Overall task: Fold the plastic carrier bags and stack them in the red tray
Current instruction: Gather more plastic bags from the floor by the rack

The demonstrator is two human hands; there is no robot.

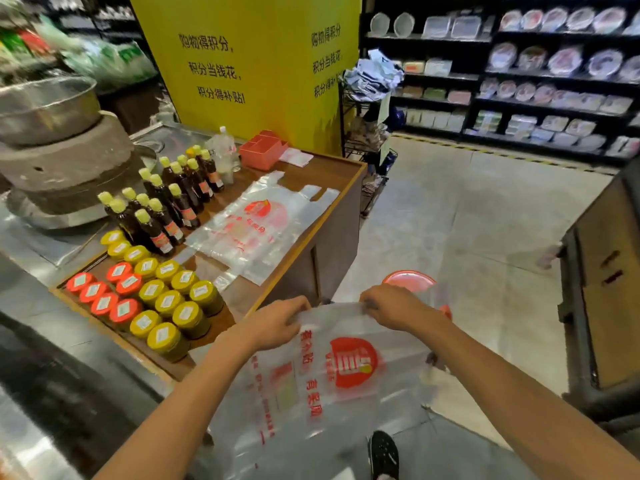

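Left side of the wooden worktop (pixel 343 168) is packed: dark sauce bottles (pixel 166 206) with yellow caps toward the back, yellow-lidded jars (pixel 173 303) and red-lidded jars (pixel 104 296) nearer the front edge. Big yellow sign (pixel 249 64) stands behind, stone mill (pixel 62 168) off left, shelves of plates (pixel 554 64) across the aisle.

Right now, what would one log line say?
left hand: grips carrier bag | right hand: grips same bag | red tray: no bags visible inside

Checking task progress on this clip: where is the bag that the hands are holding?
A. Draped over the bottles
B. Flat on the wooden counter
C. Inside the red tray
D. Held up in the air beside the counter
D: the left hand and right hand each pinch the top edge of the bag, which hangs off the counter over the floor.
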